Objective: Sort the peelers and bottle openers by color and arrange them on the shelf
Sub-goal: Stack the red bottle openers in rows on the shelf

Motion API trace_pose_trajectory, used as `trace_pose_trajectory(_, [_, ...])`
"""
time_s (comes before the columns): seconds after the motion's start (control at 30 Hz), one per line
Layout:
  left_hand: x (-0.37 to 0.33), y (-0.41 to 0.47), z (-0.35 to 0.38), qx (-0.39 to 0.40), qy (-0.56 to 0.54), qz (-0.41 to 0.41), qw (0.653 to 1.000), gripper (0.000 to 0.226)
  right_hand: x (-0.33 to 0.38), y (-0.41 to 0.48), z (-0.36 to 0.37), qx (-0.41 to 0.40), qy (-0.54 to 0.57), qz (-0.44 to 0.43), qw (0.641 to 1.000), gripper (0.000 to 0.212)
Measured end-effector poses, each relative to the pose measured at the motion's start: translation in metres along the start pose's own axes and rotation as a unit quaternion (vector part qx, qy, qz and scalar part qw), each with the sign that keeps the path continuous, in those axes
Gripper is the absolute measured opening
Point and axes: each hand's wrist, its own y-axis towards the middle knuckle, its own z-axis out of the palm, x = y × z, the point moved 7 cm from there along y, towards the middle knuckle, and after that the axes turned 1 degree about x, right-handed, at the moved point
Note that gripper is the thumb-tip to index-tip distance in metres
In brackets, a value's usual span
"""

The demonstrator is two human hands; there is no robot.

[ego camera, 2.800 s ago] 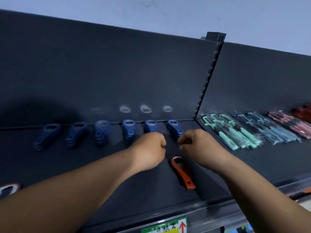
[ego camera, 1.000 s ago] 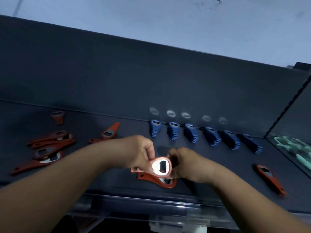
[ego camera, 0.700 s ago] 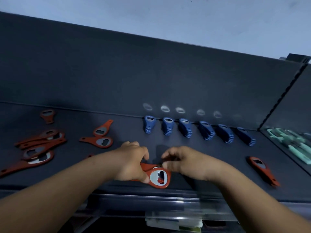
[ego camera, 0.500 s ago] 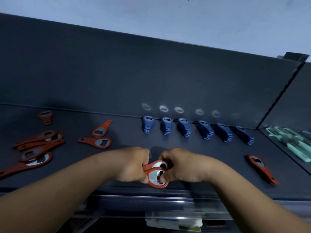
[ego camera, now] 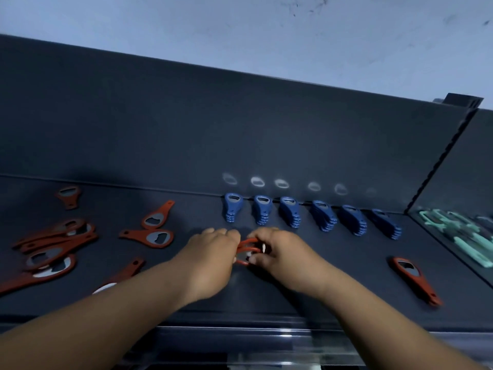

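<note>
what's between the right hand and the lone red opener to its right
Nothing but bare dark shelf, in the head view. The right hand pinches the stack of red openers, apart from the lone red opener.

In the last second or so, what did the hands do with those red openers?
The left grip and right grip lowered the stack of red bottle openers onto the shelf and slid it back toward the blue bottle opener stacks, both keeping hold. The lone red opener at right and the scattered red openers at left stayed put.
</note>
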Motion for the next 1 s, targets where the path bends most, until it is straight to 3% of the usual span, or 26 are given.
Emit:
trace_pose_trajectory(0.1, [0.002,-0.002,0.016,-0.017,0.023,-0.001,1.000,0.021,-0.007,-0.004,0.005,0.004,-0.028,-0.007,1.000,0.038])
trace_pose_trajectory(0.33, [-0.001,-0.006,0.013,-0.075,0.012,0.001,0.997,0.012,-0.011,-0.005,-0.001,-0.045,-0.009,-0.001,0.999,0.015])
trace_pose_trajectory(0.5, [-0.005,-0.010,0.021,-0.059,0.057,-0.002,0.997,0.021,-0.018,-0.006,0.002,-0.034,-0.009,0.021,0.999,0.013])
trace_pose_trajectory(0.83, [-0.005,0.001,0.026,-0.037,0.041,0.003,0.998,0.017,-0.013,-0.002,0.004,-0.026,0.007,-0.002,1.000,0.011])
trace_pose_trajectory(0.9, [-0.003,0.003,0.024,-0.023,0.027,0.003,0.999,0.014,-0.017,0.000,0.005,-0.025,0.027,0.001,0.999,0.012])
trace_pose_trajectory(1.0, [-0.004,0.007,0.017,0.007,-0.043,-0.015,0.999,0.006,-0.028,0.001,-0.002,-0.044,0.170,0.027,0.984,0.016])
